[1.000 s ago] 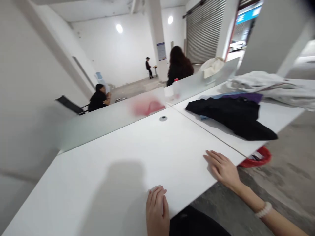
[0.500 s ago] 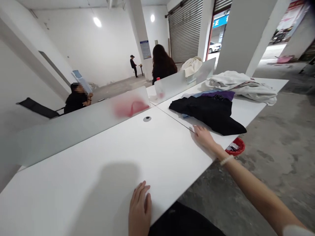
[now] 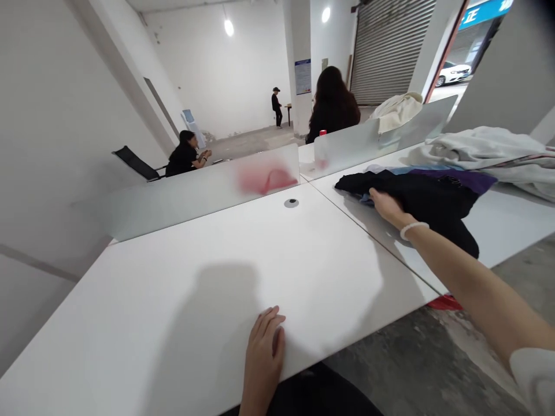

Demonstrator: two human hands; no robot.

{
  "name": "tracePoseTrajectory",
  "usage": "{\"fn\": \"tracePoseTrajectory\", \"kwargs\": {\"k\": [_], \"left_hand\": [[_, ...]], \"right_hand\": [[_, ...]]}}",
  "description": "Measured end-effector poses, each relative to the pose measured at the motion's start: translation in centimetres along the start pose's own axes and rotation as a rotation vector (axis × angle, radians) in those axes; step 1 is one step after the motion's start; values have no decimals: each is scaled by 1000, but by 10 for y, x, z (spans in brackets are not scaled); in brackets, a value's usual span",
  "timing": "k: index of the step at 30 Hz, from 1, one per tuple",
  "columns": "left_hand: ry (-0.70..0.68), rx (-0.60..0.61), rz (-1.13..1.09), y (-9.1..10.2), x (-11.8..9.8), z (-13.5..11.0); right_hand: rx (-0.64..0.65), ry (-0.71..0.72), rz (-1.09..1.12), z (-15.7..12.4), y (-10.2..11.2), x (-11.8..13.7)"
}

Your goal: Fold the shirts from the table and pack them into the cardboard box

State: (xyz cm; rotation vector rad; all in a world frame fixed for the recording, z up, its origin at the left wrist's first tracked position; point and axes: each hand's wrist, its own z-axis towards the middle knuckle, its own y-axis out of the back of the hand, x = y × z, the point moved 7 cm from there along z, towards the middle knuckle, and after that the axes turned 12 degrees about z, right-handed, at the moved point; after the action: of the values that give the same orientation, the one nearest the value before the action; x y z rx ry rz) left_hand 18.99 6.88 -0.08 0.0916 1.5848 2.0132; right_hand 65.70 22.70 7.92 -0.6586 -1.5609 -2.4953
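Nearest to the camera, well apart from the black cloth [image 3: 433, 199] and to its left, the left hand [image 3: 264, 352] lies palm down on the front edge of the white table [image 3: 195, 277]. Its fingers are straight and close together, and it holds nothing.

The right arm goes out from the lower right corner over the table edge. A white bracelet [image 3: 411, 227] sits on the wrist, just before the cloth. Below the cloth, under the arm, a part of a red basket [image 3: 446, 302] shows on the concrete floor.

The right hand [image 3: 387, 206] rests on the near left part of the black cloth. The fingers are stretched over the fabric, but I cannot tell if they pinch it or only touch it.

The cloth itself lies crumpled on the table, to the right of a seam in the top. A blue cloth [image 3: 365, 199] peeks out under its left edge, a purple cloth [image 3: 463, 179] touches its far side, and a grey pile [image 3: 489, 153] lies behind it to the right.

Left of the cloth there is a round hole [image 3: 291, 203] in the table. Behind the cloth a frosted panel [image 3: 195, 193] stands along the far edge, with a blurred red shape [image 3: 266, 179] showing through it and a cream cloth [image 3: 396, 110] hanging over it.

Further behind the cloth a person with long dark hair [image 3: 332, 104] sits with the back to the camera. More to the left another person [image 3: 184, 156] sits beside a black chair [image 3: 134, 163], and a third [image 3: 276, 107] stands far away at the white wall. A grey shutter [image 3: 390, 46] is far behind the cloth.
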Motion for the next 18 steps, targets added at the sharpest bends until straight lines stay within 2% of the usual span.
{"fn": "tracePoseTrajectory", "kwargs": {"k": [4,8,14,18], "left_hand": [[21,-22,-65,6,1,1],[48,-35,-143,7,6,3],[58,-22,-182,4,14,4],[58,-23,-193,2,15,3]], "right_hand": [[-173,-127,122,47,56,11],[-286,-155,309,80,104,33],[-368,-121,560,109,143,71],[-441,-139,878,121,157,86]]}}
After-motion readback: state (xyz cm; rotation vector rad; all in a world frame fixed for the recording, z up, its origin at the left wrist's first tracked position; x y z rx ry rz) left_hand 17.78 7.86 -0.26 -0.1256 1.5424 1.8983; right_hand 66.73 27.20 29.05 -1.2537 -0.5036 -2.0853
